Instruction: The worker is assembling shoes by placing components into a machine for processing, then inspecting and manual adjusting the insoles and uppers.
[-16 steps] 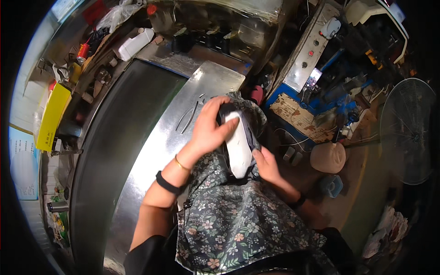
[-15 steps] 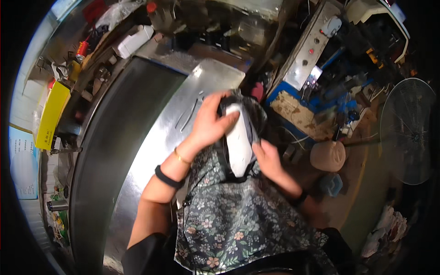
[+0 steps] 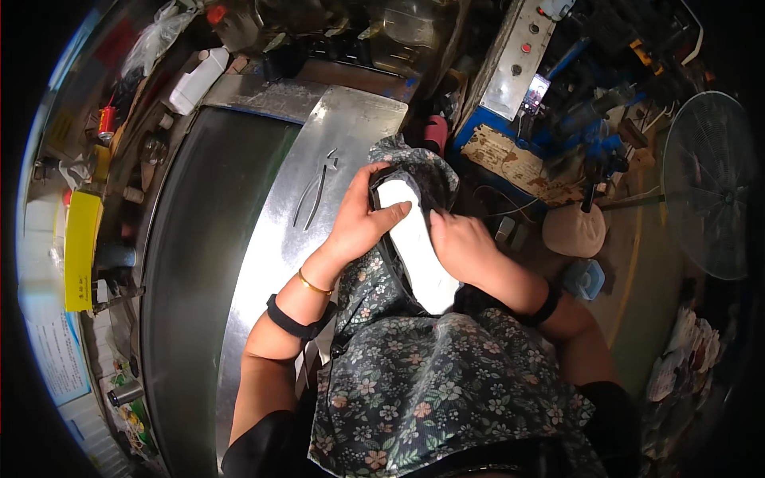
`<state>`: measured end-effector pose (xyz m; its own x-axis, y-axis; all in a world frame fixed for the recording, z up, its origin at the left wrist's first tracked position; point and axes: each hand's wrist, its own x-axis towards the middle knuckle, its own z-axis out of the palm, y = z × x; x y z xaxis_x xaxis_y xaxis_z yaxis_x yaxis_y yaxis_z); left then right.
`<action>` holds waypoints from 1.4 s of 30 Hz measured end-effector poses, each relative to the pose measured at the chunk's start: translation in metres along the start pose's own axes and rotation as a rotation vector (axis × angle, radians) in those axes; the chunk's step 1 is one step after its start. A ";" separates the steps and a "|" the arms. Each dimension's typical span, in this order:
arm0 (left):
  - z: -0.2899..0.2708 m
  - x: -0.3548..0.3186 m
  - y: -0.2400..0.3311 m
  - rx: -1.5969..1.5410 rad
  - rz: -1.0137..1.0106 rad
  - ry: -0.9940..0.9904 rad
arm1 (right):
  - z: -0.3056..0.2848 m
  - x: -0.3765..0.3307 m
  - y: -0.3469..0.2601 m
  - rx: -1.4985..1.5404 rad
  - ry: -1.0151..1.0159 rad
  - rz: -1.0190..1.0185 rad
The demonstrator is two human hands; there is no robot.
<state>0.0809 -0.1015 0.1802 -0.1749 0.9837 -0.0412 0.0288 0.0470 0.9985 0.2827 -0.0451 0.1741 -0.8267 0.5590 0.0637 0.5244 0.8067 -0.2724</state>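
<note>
A dark shoe upper lies in my lap with its white, insole-shaped bottom facing up. My left hand clasps its far left side, the thumb pressed flat on the white surface. On the opposite side, my right hand has its fingers curled in at the dark edge beside the white piece; the fingertips are partly hidden. Flower-patterned dark cloth covers my lap beneath the shoe and shows beyond it. Left of my hands, a pair of metal pincers rests on a shiny metal plate.
A black conveyor belt runs along the left, past a shelf with a yellow box and a white plastic jug. To the right stand a blue machine with a control panel, a beige container and a large fan.
My right hand has moved inward against the shoe's right edge and its fingers have curled. The left hand keeps its hold. The whole view has shifted slightly.
</note>
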 end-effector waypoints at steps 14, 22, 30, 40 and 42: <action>0.004 -0.002 0.008 0.142 0.021 0.048 | 0.014 -0.052 -0.015 0.730 -0.027 0.285; 0.007 -0.031 -0.018 0.249 -0.061 0.445 | 0.022 -0.011 -0.042 1.021 0.156 0.207; -0.012 -0.063 0.007 0.906 -0.015 0.251 | 0.039 -0.015 -0.072 0.968 0.189 0.179; 0.038 -0.110 -0.060 0.245 0.169 0.421 | 0.042 -0.028 -0.063 0.826 0.262 0.039; 0.028 -0.101 -0.066 0.124 0.117 0.371 | 0.043 -0.032 -0.057 0.898 0.208 0.015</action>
<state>0.1244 -0.1991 0.1171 -0.5063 0.8551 0.1113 0.1844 -0.0187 0.9827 0.2709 -0.1175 0.1467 -0.7221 0.6617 0.2016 0.1083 0.3961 -0.9118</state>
